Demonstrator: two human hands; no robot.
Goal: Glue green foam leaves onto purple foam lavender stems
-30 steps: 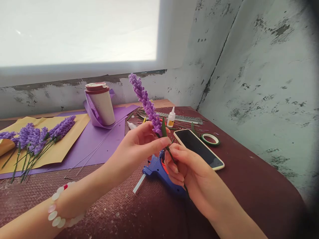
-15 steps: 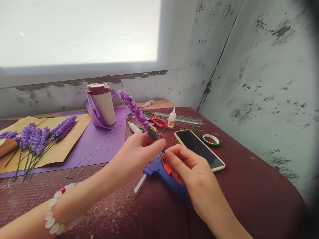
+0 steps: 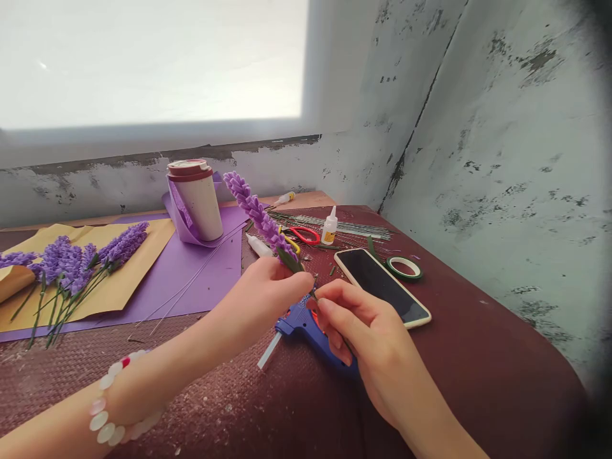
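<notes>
Peeling walls (image 3: 492, 159) are rising behind the desk (image 3: 478, 376). In the head view, the left hand (image 3: 272, 287) is holding a purple lavender stem (image 3: 255, 213) tilted up and away, its fingers (image 3: 291, 285) clamped around the green base. The right hand (image 3: 368, 335) is working just beside it, its fingers (image 3: 335, 306) pinched together on the thin green stem. A glue gun (image 3: 301, 328) is lying beneath the hands, with a phone (image 3: 382, 287) beside the right hand. Scissors (image 3: 305, 235), a glue bottle (image 3: 329, 228) and green tape (image 3: 404, 268) are lying beyond. More lavender stems (image 3: 71, 264) are resting on brown paper (image 3: 136, 274) at left, near a purple sheet (image 3: 201, 268) and a cup (image 3: 196, 204).
</notes>
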